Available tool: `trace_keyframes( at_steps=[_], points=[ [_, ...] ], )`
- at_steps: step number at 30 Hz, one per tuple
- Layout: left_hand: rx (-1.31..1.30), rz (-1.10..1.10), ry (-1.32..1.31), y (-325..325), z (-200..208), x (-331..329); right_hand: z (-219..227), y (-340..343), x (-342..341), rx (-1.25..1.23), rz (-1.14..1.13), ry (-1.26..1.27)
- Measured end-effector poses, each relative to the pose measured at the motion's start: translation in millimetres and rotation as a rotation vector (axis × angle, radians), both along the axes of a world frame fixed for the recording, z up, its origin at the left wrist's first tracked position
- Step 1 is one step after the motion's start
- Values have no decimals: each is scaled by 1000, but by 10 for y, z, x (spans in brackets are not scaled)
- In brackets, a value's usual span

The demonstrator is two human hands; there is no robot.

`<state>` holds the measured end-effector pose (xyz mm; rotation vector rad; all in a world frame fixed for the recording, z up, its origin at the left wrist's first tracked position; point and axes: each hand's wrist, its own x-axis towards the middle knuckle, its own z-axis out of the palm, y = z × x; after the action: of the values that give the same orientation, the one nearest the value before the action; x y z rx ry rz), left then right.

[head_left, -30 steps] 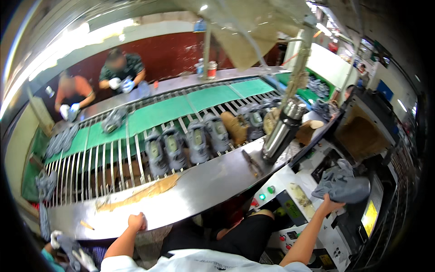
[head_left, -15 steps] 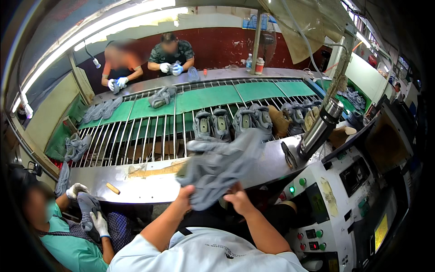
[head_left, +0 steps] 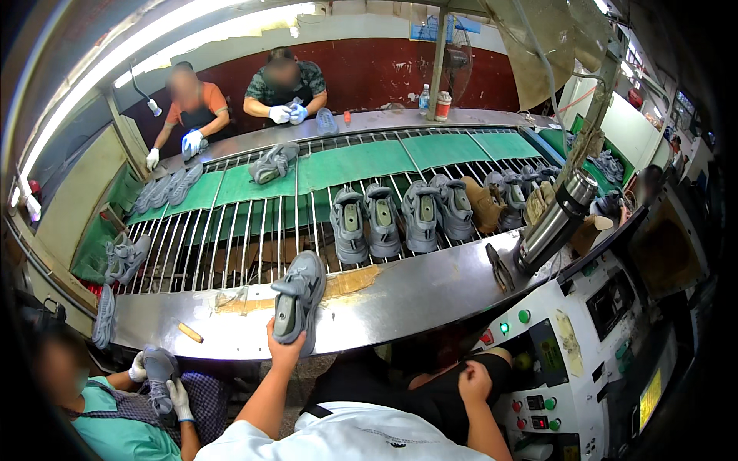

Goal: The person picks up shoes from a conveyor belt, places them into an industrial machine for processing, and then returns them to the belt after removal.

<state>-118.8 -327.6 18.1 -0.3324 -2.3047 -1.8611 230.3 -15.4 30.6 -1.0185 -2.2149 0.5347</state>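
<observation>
Left hand (head_left: pixel 285 350) holds grey shoe (head_left: pixel 298 296); pliers (head_left: pixel 500 269) beside flask (head_left: pixel 560 223) on bench (head_left: pixel 415 300)

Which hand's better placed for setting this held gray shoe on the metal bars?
Probably your left hand: it holds the gray shoe near the metal bars. Your right hand appears empty, farther off, near the control panel.
</observation>
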Motion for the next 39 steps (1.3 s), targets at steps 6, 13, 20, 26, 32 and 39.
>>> trace_keyframes(
  at_steps=[6, 13, 20, 26, 32, 39],
  points=[
    [-136, 242, -62, 980, 178, -922, -145, -165, 946, -189, -467, -26],
    [-279, 282, 19, 1652, -90, -1881, -1097, -496, 1910, -392, -631, -198],
    [-342, 445, 198, 1877, -23, -1770, -1562, -806, 1923, -714, -721, -401],
    [-275, 26, 523, 2522, 672, -1602, -1489, -681, 1746, -728, -715, -416],
    [-582, -246, 73, 3089, 591, -2288, -1444, -559, 1648, -736, -729, -420],
    [-418, -323, 99, 3158, 414, -2356, -1446, -526, 1668, -740, -750, -430]
  ],
)
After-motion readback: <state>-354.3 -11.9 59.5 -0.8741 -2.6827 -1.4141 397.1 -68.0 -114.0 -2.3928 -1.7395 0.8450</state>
